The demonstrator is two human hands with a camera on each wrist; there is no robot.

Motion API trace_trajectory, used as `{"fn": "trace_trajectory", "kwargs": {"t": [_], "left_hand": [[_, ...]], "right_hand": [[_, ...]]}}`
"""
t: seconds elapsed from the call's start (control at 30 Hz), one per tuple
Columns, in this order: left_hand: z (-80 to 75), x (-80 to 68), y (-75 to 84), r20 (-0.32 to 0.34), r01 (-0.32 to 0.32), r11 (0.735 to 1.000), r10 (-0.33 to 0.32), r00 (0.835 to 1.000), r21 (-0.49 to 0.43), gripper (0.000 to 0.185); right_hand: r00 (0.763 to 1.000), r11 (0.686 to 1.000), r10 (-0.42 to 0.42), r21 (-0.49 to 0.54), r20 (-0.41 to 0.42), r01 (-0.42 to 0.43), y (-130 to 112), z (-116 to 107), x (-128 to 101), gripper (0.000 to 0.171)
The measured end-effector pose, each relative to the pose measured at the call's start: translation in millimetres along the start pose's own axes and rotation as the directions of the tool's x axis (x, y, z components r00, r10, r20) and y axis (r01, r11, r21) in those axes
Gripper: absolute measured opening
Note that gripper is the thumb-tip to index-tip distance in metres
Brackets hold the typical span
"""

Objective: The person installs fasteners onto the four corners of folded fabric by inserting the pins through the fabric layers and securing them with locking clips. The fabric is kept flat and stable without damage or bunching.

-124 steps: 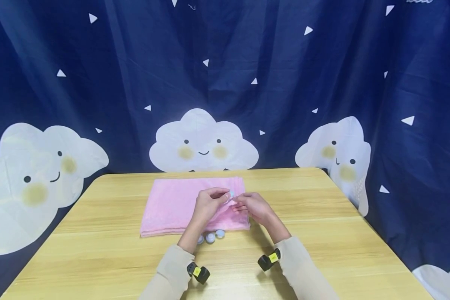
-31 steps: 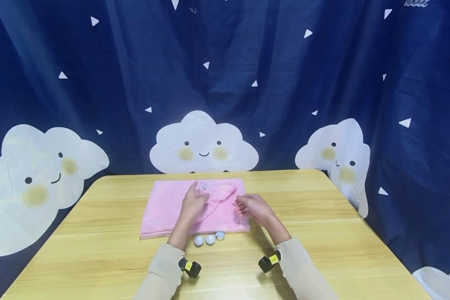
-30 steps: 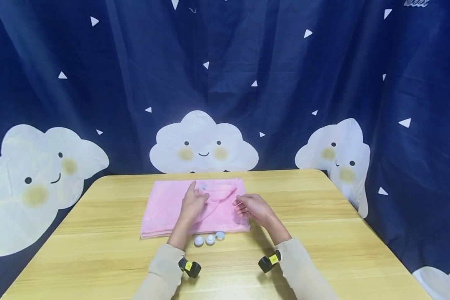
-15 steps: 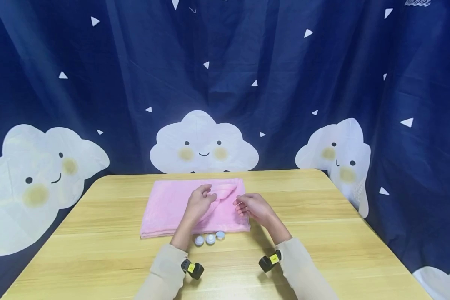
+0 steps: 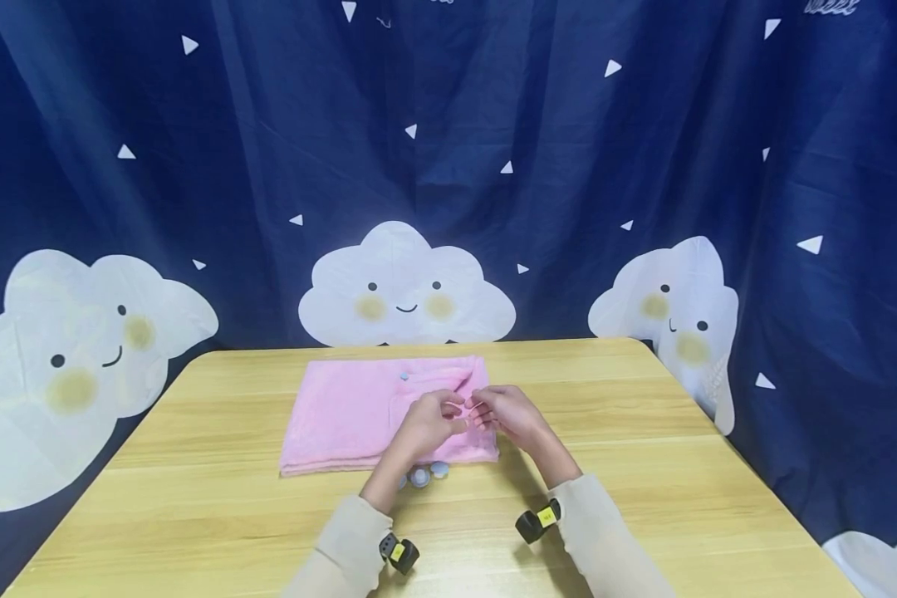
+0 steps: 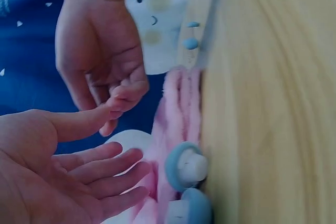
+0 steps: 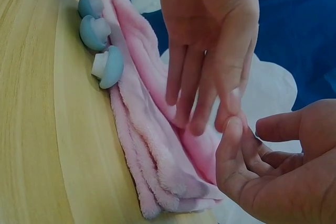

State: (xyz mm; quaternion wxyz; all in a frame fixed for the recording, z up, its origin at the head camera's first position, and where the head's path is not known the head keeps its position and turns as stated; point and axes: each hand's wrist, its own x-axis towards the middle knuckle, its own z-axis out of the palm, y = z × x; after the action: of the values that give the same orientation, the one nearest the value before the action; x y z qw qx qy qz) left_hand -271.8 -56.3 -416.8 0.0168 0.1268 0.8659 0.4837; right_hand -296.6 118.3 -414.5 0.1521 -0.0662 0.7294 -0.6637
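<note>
A folded pink towel (image 5: 336,415) lies on the wooden table (image 5: 194,515). My left hand (image 5: 429,419) hovers over its right part with straight, spread fingers and holds nothing; in the right wrist view those fingers (image 7: 210,51) point down at the towel (image 7: 152,145). My right hand (image 5: 504,411) is just to its right, fingers loosely curled, thumb close to the left fingertips, nothing seen in it (image 7: 283,182). A small blue piece (image 5: 404,376) sits on the towel near its far edge. Three blue-and-white caps (image 5: 420,476) (image 7: 105,66) line the towel's near edge.
A dark blue curtain with white clouds (image 5: 407,286) hangs behind the table. Bare wood lies left, right and in front of the towel. The table's right edge (image 5: 718,432) drops off near a cloud print. Black wrist cameras (image 5: 536,522) sit on both sleeves.
My left hand has drawn back from the towel's far edge toward my right hand, uncovering the small blue piece lying there. The right hand has hardly moved.
</note>
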Motion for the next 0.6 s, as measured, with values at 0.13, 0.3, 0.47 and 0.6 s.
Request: {"fn": "trace_trajectory", "kwargs": {"t": [0.13, 0.3, 0.47, 0.6], "left_hand": [[5.1, -1.3, 0.0, 0.001, -0.029, 0.996, 0.029, 1.0, 0.079, 0.03], [8.0, -1.8, -0.8, -0.014, -0.043, 0.976, 0.046, 0.999, 0.213, 0.02], [9.7, -3.1, -1.5, 0.043, -0.003, 0.95, -0.011, 0.999, 0.312, 0.024], [12.3, -4.1, -3.6, 0.089, 0.002, 0.938, -0.035, 0.995, 0.348, 0.03]], "right_hand": [[1.0, 1.0, 0.005, -0.003, -0.008, -0.005, -0.5, 0.8, -0.7, 0.028], [1.0, 1.0, -0.003, -0.015, -0.008, 0.003, -0.5, 0.5, -0.7, 0.029], [1.0, 1.0, -0.002, -0.026, 0.0, 0.002, 0.7, 0.3, -0.6, 0.031], [1.0, 0.999, -0.001, -0.037, -0.002, 0.001, 0.2, 1.2, -1.5, 0.03]]}}
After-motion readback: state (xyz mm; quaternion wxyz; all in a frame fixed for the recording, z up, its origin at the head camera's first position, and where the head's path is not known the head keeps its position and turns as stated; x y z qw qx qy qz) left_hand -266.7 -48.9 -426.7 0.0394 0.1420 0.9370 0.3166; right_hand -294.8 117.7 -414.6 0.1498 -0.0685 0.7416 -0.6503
